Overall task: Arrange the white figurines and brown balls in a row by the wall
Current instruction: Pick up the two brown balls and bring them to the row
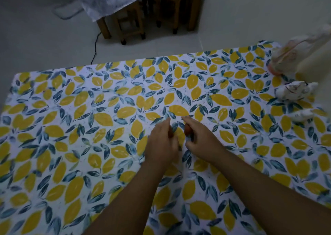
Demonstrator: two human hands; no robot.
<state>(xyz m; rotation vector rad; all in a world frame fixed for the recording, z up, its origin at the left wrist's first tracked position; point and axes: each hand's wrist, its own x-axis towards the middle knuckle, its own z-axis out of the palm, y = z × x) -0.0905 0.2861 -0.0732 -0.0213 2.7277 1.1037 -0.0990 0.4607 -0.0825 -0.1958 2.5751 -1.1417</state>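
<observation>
Both hands meet at the middle of a table with a lemon-print cloth [71, 127]. My left hand [162, 142] is curled, with a sliver of brown ball [170, 133] showing at its inner edge. My right hand [201, 139] is closed on another brown ball [187, 128], mostly hidden by the fingers. At the right edge by the wall stand white figurines: a tall one with orange lines [286, 57], a smaller one [295, 90] in front of it, and a low one [302, 114] nearer me.
The pale wall [318, 70] runs along the table's right side. Beyond the far edge are a white tiled floor, a black cable [95, 46], and another cloth-covered wooden table [114, 0] with stools under it.
</observation>
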